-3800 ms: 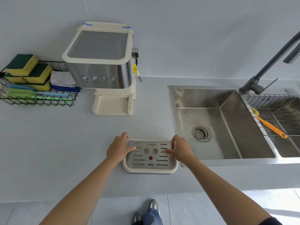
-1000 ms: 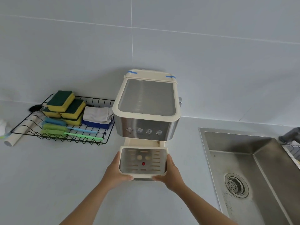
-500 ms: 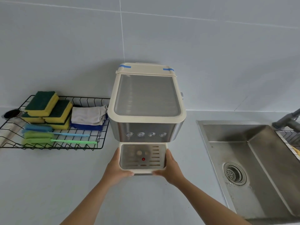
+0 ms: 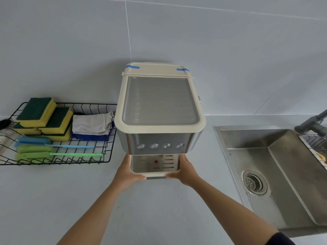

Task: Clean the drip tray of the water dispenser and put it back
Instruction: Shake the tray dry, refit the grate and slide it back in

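The cream drip tray [image 4: 154, 171] with its slotted metal grille and red dot sits partly under the front of the water dispenser [image 4: 160, 110], a cream and steel machine against the wall. My left hand [image 4: 126, 174] grips the tray's left side and front corner. On the other side, my right hand [image 4: 185, 171] grips its right side and front corner. The tray's back half is hidden beneath the dispenser's button panel.
A black wire basket [image 4: 58, 161] at the left holds several yellow-green sponges, folded cloths and long-handled brushes. A steel sink [image 4: 276, 174] with a drain lies at the right, with a grey faucet [image 4: 313, 122] behind it. Grey countertop [image 4: 53, 200] surrounds my arms.
Both hands lifted the tray from the counter near the sink, carried it to the dispenser and have pushed it further in under the machine's front.
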`<state>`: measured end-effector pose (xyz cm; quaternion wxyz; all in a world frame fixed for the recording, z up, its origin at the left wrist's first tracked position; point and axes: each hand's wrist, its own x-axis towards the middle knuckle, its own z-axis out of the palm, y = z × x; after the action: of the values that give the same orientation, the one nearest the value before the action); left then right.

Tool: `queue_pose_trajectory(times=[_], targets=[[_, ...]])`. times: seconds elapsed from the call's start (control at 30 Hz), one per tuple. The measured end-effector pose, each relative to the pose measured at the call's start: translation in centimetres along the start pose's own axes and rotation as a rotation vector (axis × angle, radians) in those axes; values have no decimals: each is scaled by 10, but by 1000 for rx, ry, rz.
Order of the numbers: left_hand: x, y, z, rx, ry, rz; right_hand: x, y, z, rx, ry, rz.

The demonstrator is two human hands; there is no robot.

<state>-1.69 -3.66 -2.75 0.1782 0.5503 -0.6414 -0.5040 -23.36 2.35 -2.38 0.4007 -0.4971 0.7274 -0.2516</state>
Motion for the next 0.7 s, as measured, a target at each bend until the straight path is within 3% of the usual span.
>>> queue_pose_trajectory(times=[0.37,0.7], targets=[[-3,2,-1,43,-16,56,-2,-4,0,-87,-12,-24],[-19,21,-4,372,64,77,-23,-20,-12,-171,2,-103]])
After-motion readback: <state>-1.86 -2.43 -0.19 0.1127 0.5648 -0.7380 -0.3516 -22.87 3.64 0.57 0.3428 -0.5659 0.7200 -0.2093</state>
